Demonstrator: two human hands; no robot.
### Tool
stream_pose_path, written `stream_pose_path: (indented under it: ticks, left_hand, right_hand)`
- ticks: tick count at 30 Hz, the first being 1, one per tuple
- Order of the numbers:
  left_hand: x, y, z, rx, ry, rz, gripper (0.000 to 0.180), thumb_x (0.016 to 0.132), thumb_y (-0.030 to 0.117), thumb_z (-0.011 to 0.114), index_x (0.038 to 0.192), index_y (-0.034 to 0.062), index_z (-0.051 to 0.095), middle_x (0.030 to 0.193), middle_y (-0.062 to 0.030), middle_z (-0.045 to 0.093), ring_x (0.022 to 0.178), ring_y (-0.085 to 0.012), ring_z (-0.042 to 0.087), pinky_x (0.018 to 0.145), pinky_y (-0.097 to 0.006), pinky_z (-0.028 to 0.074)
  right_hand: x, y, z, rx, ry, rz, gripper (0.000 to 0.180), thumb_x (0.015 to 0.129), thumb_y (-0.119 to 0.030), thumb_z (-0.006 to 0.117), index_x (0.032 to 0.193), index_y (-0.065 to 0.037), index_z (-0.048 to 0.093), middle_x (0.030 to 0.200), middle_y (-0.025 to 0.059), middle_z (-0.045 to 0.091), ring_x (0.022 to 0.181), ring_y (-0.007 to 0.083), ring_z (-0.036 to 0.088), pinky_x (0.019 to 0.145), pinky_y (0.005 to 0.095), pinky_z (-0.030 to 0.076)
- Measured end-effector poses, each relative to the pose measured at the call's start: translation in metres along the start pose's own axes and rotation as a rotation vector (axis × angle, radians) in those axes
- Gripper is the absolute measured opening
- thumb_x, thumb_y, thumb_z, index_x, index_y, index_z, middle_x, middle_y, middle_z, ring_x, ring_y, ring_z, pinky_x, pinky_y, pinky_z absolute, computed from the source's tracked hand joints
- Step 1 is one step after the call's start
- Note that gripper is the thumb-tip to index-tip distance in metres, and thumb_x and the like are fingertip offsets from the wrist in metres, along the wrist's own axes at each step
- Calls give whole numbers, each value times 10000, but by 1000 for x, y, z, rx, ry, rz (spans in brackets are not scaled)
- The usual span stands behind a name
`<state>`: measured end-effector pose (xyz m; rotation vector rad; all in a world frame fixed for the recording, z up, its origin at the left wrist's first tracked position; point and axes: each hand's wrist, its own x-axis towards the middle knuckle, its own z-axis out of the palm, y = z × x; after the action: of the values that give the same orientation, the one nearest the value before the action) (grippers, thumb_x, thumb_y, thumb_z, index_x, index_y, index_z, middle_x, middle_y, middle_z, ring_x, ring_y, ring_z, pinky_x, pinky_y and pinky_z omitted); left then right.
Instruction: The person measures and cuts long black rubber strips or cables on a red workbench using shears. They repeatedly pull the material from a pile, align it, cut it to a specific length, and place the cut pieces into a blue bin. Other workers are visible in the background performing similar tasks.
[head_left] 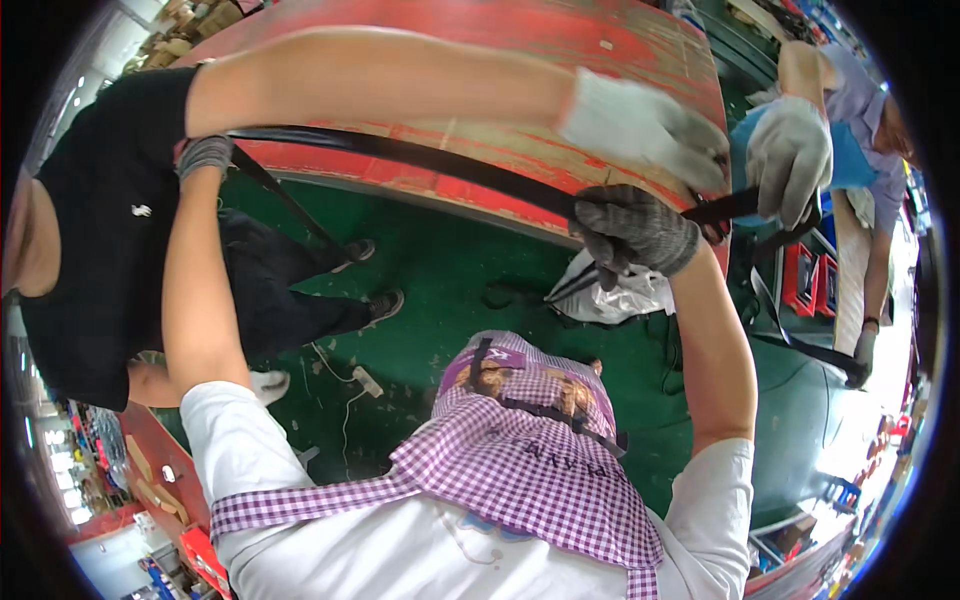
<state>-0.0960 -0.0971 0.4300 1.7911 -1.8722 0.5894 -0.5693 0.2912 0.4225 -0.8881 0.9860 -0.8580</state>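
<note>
Right hand (632,232) clamps the black strap (450,168) taut; left hand (205,156) grips its far end; judged best kept level while co-worker's scissors (716,222) cut.

My right hand (636,232) hides part of the black strap (420,160); a co-worker's white glove (645,125) is motion-blurred.

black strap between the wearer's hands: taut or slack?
Taut. The black strap runs in one unbroken line, without sag, from the left hand to the right hand, both closed around it.

Bright even indoor light, glare blown out at far right, strong fisheye bend w/ dark rim, slight motion blur
</note>
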Motion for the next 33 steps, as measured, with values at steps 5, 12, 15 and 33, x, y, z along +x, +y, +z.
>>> stream_pose_path:
  ticks: [5,12,15,33]
  left_hand:
    - [-33,46,-24,-143,-61,322,442,821,334,420,1179,76,437,1249,-139,414,1181,-242,364,947,-346,318]
    - [-96,51,35,120,-699,47,325,777,242,468,1054,91,545,1092,-182,517,1036,-337,469,851,-392,392]
    - [-127,55,59,188,-727,195,331,796,270,459,1055,85,552,1026,-175,559,964,-320,526,817,-389,409]
    - [-145,-48,119,149,-525,-402,333,828,352,484,798,40,596,702,-114,585,628,-211,554,546,-318,432]
  right_hand:
    - [-10,4,-9,-39,36,-32,288,825,-271,530,826,17,519,502,32,478,332,125,449,327,235,428]
    - [-31,43,-12,-15,46,-5,275,821,-267,540,862,5,533,507,12,450,365,85,397,350,228,336]
    - [-46,57,-5,92,95,162,265,821,-255,537,872,6,538,527,15,460,388,87,411,376,234,379]
    - [6,46,-118,-1739,961,-340,757,681,-510,603,1267,-118,327,1146,158,482,1085,334,427,880,419,358]
